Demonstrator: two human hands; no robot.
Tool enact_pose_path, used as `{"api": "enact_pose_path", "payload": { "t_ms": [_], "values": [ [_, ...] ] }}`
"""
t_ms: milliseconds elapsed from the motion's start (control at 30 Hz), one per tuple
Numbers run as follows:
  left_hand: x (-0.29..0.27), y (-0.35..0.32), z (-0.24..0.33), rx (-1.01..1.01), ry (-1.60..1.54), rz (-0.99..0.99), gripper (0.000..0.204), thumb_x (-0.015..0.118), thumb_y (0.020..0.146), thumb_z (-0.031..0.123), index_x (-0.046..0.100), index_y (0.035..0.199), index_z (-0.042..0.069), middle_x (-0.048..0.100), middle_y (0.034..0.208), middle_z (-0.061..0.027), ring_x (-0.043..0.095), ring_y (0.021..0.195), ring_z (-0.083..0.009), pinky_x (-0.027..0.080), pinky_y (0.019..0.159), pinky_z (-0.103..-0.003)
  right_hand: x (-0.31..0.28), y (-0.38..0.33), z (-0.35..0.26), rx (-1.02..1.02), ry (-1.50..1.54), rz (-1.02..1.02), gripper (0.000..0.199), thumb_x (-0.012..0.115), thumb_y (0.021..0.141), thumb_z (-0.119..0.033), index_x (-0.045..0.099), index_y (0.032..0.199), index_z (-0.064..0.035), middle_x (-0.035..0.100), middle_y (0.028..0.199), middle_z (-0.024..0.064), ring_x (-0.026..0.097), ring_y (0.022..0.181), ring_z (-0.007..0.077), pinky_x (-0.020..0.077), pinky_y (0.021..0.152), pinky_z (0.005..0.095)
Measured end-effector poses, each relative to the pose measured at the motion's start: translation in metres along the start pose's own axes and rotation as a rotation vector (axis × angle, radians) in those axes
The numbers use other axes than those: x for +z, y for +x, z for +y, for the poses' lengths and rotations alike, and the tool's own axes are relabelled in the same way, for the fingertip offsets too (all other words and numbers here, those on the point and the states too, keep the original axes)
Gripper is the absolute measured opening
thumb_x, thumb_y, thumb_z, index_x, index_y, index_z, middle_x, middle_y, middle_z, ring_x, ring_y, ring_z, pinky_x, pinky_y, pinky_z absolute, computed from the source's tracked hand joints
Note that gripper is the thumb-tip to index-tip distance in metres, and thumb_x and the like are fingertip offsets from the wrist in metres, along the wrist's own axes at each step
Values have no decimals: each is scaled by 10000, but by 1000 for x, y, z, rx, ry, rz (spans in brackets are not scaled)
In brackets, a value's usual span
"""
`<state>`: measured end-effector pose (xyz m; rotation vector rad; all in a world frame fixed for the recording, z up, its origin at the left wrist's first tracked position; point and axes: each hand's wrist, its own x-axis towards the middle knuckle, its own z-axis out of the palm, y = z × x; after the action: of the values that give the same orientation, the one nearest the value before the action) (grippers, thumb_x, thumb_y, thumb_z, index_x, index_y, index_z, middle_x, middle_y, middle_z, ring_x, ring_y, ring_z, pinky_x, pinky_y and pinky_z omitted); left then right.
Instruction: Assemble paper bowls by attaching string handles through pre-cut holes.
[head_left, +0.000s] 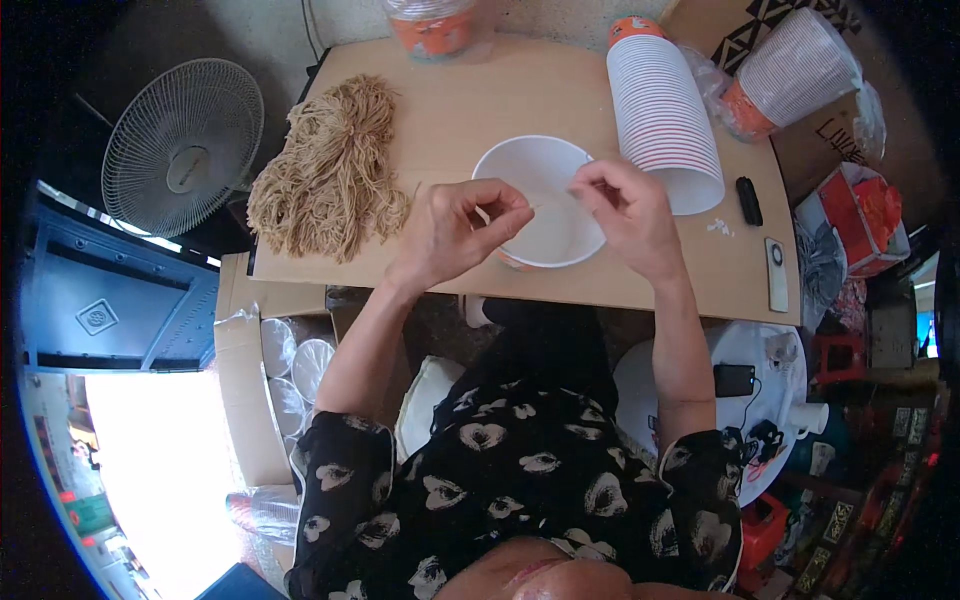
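A white paper tub [548, 243] with some orange low on its outside stands near the table's front edge, its mouth facing up. Over its left rim my left hand [455, 228] is closed in a pinch, thumb against fingertips. A thin pale sliver seems to show at those fingertips, too fine to name. My right hand [638, 215], also pinched, hangs over the tub's right rim; whatever its fingertips hold is too small to make out. The two hands are apart. Left of the tub lies a heap of tan string-like strands [335, 170].
A long stack of nested white tubs [665, 110] lies right of the tub. Beyond are bagged tubs [790, 75] and another bagged stack [435, 30]. A black object [748, 201] and a flat pale tool [776, 273] lie at right. A fan [185, 150] stands left.
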<state>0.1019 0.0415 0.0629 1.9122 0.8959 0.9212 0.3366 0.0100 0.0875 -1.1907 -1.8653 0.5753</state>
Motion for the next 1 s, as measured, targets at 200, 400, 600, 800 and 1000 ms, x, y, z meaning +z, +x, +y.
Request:
{"api": "enact_pose_path", "payload": {
  "t_ms": [200, 400, 600, 800, 1000],
  "values": [
    [8, -11, -3, 193, 113, 31, 102, 755, 885, 120, 739, 936, 33, 728, 848, -84, 696, 705, -171, 544, 622, -307, -25, -27, 50, 101, 384, 361, 94, 653, 963, -84, 671, 980, 7, 593, 780, -28, 526, 692, 54, 432, 616, 216],
    [23, -6, -11, 426, 264, 48, 140, 775, 831, 84, 747, 964, 49, 729, 914, -94, 724, 924, -267, 591, 751, -355, -8, -70, 106, 144, 638, 456, 161, 613, 1004, -172, 631, 1012, -12, 607, 847, 5, 546, 786, 85, 440, 741, 241],
    [48, 4, 1, 496, 503, 47, 250, 769, 780, 58, 757, 1024, 112, 702, 919, -70, 716, 902, -248, 602, 743, -335, -9, -84, 138, 32, 892, 424, 224, 602, 994, -243, 602, 985, -19, 592, 1019, 103, 549, 1011, 209, 451, 891, 367],
    [51, 36, 28, 482, 799, -86, 372, 670, 775, 66, 706, 1139, 133, 663, 1006, -26, 698, 891, -192, 594, 674, -303, -50, -74, 114, -173, 295, -73, 219, 751, 820, -189, 656, 931, -26, 648, 990, 108, 582, 980, 260, 423, 941, 380],
    [61, 93, 21, 463, 772, 80, 331, 665, 776, 0, 686, 1089, 105, 667, 1046, -51, 714, 903, -226, 602, 691, -326, -65, -50, 144, -65, -13, 85, 429, 704, 862, -123, 614, 1276, -54, 583, 1316, 153, 532, 1236, 341, 394, 1075, 436]
  ]
}}
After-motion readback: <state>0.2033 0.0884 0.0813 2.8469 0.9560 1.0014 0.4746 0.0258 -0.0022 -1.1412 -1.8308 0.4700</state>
